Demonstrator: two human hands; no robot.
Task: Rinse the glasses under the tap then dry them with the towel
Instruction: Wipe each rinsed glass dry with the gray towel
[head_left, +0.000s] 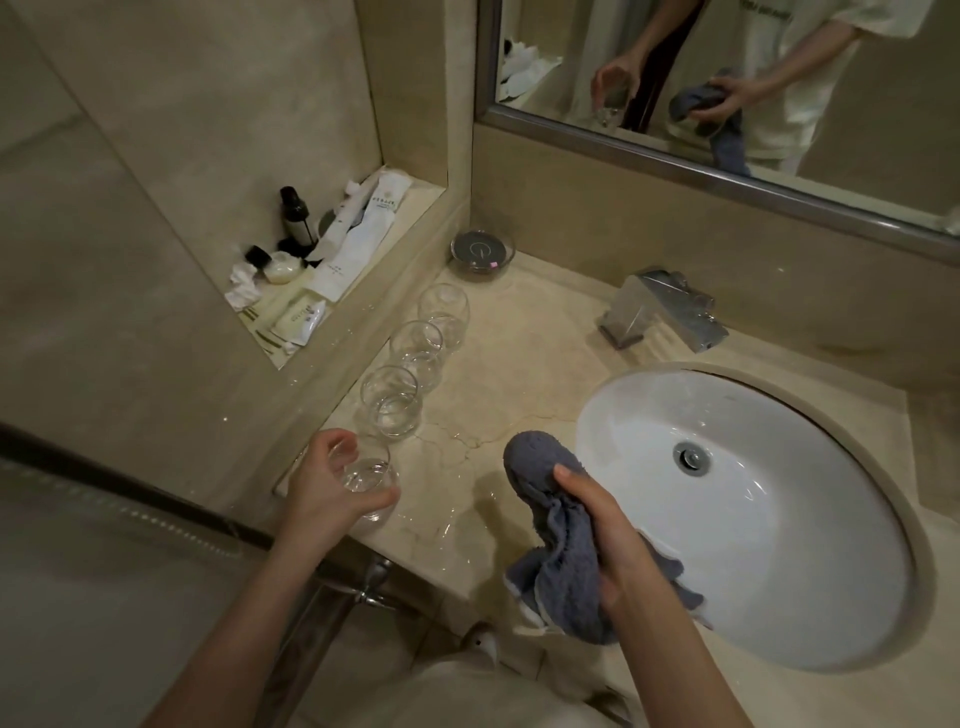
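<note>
My left hand grips a clear round glass at the near left corner of the marble counter, its base at or just above the surface. Three more clear glasses stand in a row behind it: the nearest, the middle one and the farthest. My right hand holds a bunched grey towel above the counter's front edge, left of the white sink. The chrome tap stands behind the sink with no water running.
A small glass dish sits in the counter's back corner. A wall niche at the left holds toiletry tubes, sachets and a dark bottle. Water pools on the counter near its front edge. A mirror hangs above.
</note>
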